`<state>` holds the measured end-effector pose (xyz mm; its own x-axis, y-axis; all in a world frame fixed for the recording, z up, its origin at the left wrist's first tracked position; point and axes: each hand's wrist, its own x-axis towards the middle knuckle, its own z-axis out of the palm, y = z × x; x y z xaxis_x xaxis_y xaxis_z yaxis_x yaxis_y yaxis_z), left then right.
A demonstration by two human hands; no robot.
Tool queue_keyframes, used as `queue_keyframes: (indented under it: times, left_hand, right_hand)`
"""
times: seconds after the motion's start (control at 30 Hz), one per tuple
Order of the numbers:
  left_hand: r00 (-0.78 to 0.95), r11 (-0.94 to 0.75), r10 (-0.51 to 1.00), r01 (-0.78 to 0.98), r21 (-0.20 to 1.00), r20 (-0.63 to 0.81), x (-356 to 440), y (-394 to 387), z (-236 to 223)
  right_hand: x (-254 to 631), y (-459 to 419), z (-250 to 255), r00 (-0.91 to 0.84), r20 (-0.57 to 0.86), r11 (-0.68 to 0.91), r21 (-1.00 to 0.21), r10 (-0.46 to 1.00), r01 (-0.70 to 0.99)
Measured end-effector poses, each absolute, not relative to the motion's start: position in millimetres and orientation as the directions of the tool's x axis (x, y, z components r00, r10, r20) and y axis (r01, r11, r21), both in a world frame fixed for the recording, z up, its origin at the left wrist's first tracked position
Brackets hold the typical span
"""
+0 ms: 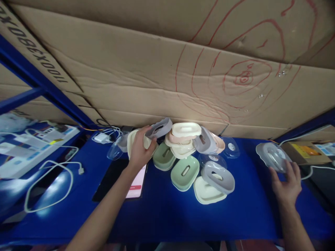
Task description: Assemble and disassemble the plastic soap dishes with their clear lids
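Observation:
At the left of the pile, my left hand grips a tilted grey oval soap dish with a slot in its base, thumb near its lower edge. A cream dish lies partly hidden under that hand. Far to the right, my right hand holds the near edge of a grey soap dish with a clear plastic lid. Between the hands lie green, cream and grey dishes, some stacked and overlapping. A clear lid rests at the pile's right.
Under my left forearm lies a tablet or phone with a lit screen. White cables and a power strip are at the left. A cardboard wall backs the blue table; a small open box stands right.

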<state>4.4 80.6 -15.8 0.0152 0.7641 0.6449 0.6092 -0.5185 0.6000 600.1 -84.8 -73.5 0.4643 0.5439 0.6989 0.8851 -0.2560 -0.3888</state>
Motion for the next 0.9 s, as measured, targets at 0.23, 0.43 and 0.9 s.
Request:
queue_keyframes:
  times: [0.23, 0.43, 0.9]
  left_hand:
    - [0.259, -0.567, 0.820, 0.243, 0.787, 0.510, 32.4, 20.5, -1.0]
    - [0.411, -0.445, 0.802, -0.075, 0.892, 0.434, 47.8, -1.5, -3.4]
    - [0.067, -0.400, 0.912, -0.079, 0.913, 0.405, 41.4, 15.8, -15.3]
  right_hand:
    - [461.0, -89.3, -26.4, 0.159, 0.722, 0.181, -0.370, 0.674, 0.911]
    - [339.2, -51.3, 17.8, -0.365, 0.611, 0.651, -0.346, 0.703, 0.675]
    - [305.5, 57.1, 52.8, -0.128, 0.620, 0.535, -0.533, 0.774, 0.655]
